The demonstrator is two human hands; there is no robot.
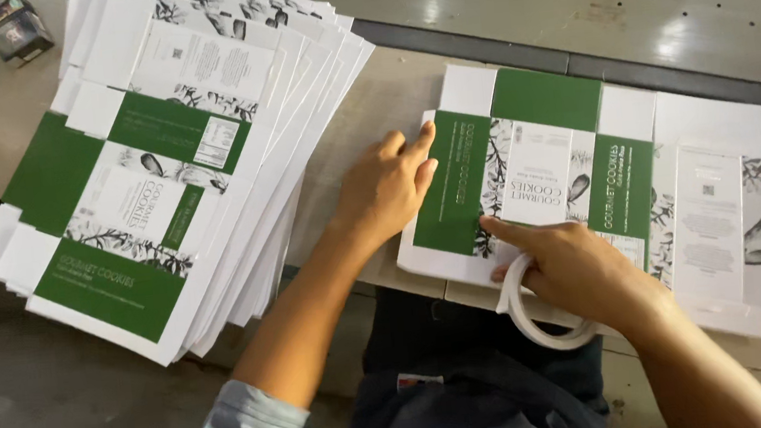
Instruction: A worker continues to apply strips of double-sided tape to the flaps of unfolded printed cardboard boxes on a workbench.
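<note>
At the left of the frame your stack of flat box blanks (pixel 165 159) fans out, its lower left corner hanging past the near edge of the counter (pixel 363 124); there are too many sheets to count. A strip of bare counter lies between the stack and the one single box blank (pixel 580 187) at centre right, and your left hand (pixel 387 186) sits in that strip. It lies flat and unclenched, fingertips pressing the blank's left edge, grasping nothing. The single blank lies face up with its long axis running left to right, tipped slightly down toward the right; its near edge sticks out over the counter's front edge above your lap. Your right hand (pixel 578 266) rests on the blank's lower middle, forefinger stretched toward the left, with one white tape roll (pixel 536 315) looped around the fingers and hanging off the near edge. Behind the blank, a dark strip (pixel 569 64) runs across the counter.
</note>
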